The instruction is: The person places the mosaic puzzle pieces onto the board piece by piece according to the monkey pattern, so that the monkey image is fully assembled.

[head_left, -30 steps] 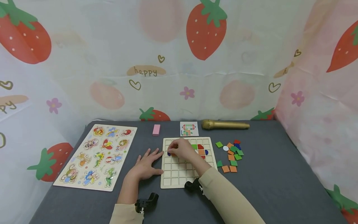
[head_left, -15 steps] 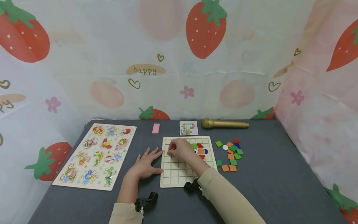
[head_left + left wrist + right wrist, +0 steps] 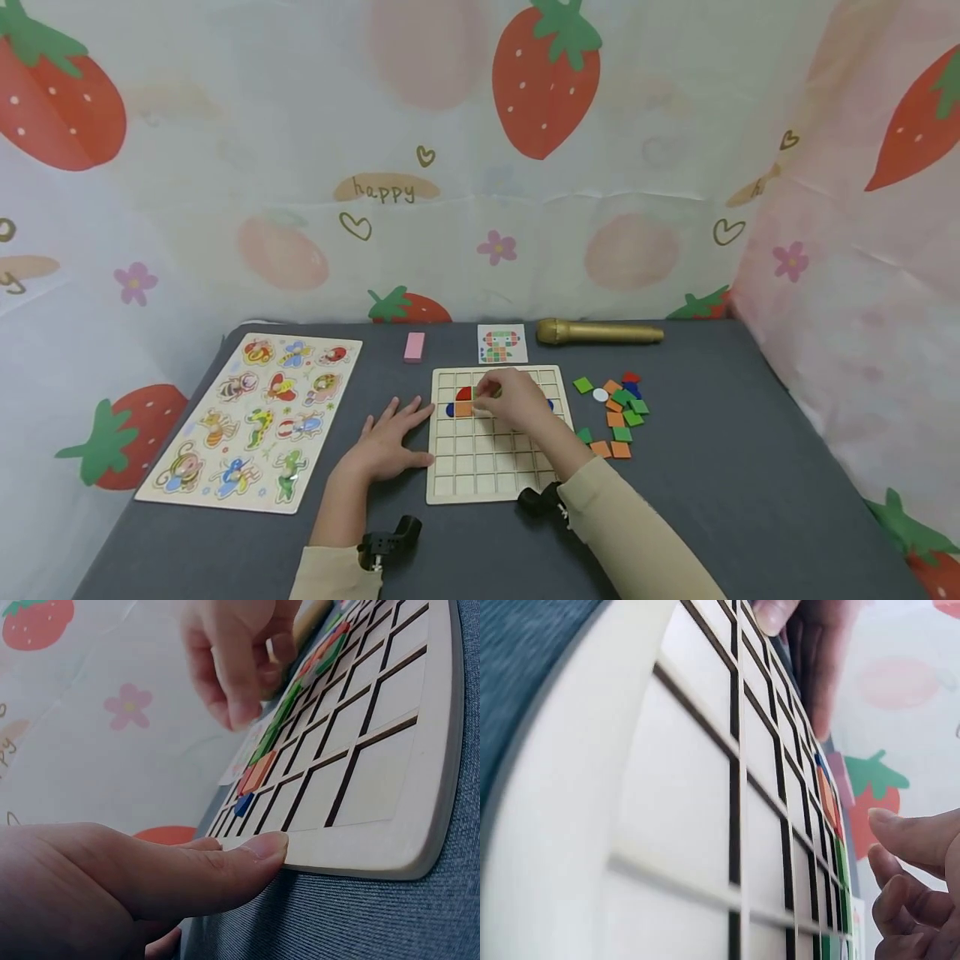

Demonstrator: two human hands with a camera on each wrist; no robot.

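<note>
A pale wooden grid board (image 3: 465, 467) lies in front of me, with coloured pieces in its upper rows. My left hand (image 3: 388, 442) rests with spread fingers along its left edge; in the left wrist view the thumb (image 3: 247, 859) lies on the rim. Over the upper middle of the board hovers my right hand (image 3: 517, 404), fingers loosely bent. Its thumb (image 3: 911, 836) stands apart from the fingers in the right wrist view, and no piece shows between them. A blue piece (image 3: 450, 410), an orange square (image 3: 463, 409) and a red piece (image 3: 464, 393) sit left of it. The hand hides other pieces.
Loose green, orange, red, blue and white pieces (image 3: 617, 419) lie right of the board. Behind it are a pattern card (image 3: 502, 344), a pink block (image 3: 414, 347) and a gold microphone-shaped object (image 3: 600, 332). A cartoon-insect puzzle board (image 3: 247, 425) lies at left.
My right hand has moved right from the left end of the coloured row, uncovering the blue, orange and red pieces there. The left hand stays at the board's edge.
</note>
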